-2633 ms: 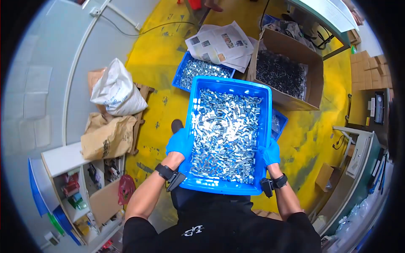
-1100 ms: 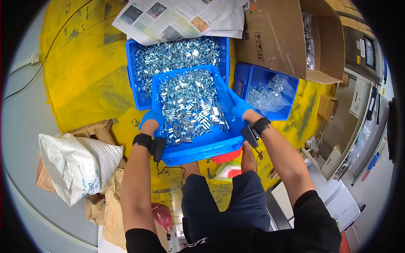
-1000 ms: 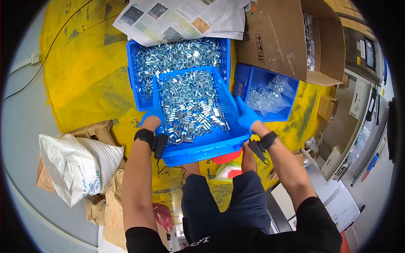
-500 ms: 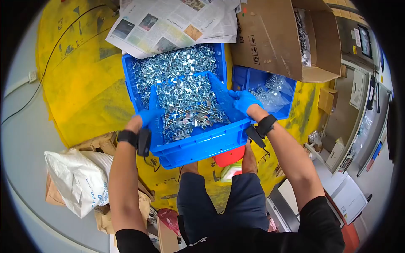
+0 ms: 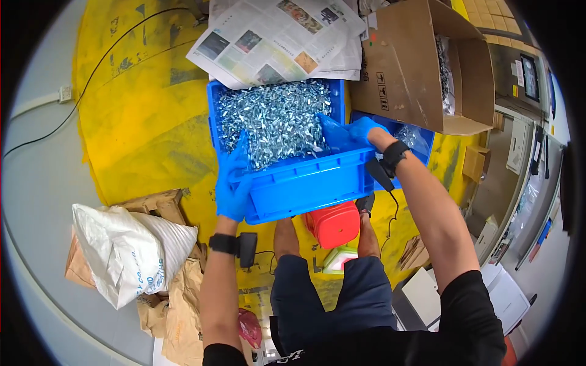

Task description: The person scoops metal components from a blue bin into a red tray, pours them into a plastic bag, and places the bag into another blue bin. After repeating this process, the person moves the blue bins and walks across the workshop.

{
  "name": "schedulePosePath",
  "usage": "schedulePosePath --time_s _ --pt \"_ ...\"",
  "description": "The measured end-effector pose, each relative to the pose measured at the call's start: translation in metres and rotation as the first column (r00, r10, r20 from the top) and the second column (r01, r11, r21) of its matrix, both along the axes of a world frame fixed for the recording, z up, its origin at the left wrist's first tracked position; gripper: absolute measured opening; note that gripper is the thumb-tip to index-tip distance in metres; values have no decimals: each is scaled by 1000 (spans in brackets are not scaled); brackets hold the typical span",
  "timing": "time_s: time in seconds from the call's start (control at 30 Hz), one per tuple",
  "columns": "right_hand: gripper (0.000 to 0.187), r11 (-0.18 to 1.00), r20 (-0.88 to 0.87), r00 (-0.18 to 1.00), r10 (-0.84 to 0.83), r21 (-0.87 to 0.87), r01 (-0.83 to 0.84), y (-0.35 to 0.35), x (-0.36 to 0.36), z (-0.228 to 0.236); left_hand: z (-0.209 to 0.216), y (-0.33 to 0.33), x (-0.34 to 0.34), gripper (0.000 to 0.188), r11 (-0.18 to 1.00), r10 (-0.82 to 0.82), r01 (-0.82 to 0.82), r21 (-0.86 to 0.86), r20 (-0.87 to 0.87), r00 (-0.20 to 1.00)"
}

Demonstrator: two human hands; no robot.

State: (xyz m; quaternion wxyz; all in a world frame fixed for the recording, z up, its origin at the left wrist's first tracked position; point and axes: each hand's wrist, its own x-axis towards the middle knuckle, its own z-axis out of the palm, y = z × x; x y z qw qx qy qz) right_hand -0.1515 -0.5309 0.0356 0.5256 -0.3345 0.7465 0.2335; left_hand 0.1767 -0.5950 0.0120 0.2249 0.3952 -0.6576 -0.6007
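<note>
My two blue-gloved hands hold a blue plastic crate (image 5: pixel 311 186) tilted away from me. My left hand (image 5: pixel 233 183) grips the crate's near left corner, fingers along its side wall. On the opposite side, my right hand (image 5: pixel 367 130) is closed over the right wall. Small shiny metal pieces (image 5: pixel 274 116), short and cylinder-like, lie in the tilted crate and run on into a second blue crate (image 5: pixel 213 113) beyond it. The held crate's far edge is buried among the pieces or hidden by them.
Newspaper sheets (image 5: pixel 268 46) overhang the far crate's back edge. An open cardboard box (image 5: pixel 397 67) stands at far right, above a blue bin with a clear plastic bag (image 5: pixel 410 137). A red stool-like object (image 5: pixel 337 224) is between my legs; a white sack (image 5: pixel 116 256) lies left.
The held crate has tipped further, its near side raised, and fewer pieces remain in it. My left hand has shifted from the side wall to the near left corner. The view has moved somewhat.
</note>
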Motion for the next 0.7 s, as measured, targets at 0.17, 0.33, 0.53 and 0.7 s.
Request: schedulePosePath --time_s 0.17,0.33,0.53,0.7 --pt "42 698 292 662 -690 30 715 25 -11 25 -17 1 -13 25 937 137 -101 335 -86 987" --pt "51 535 344 677 -651 -424 731 36 15 57 -22 -23 -24 18 875 232 -136 465 -156 960" --pt "57 464 -376 919 117 -797 -385 -5 30 70 -19 -47 -35 15 909 160 -122 398 -62 985" --pt "70 854 -273 941 200 -422 -304 -5 45 72 -19 -19 -18 18 911 155 -135 389 -18 988"
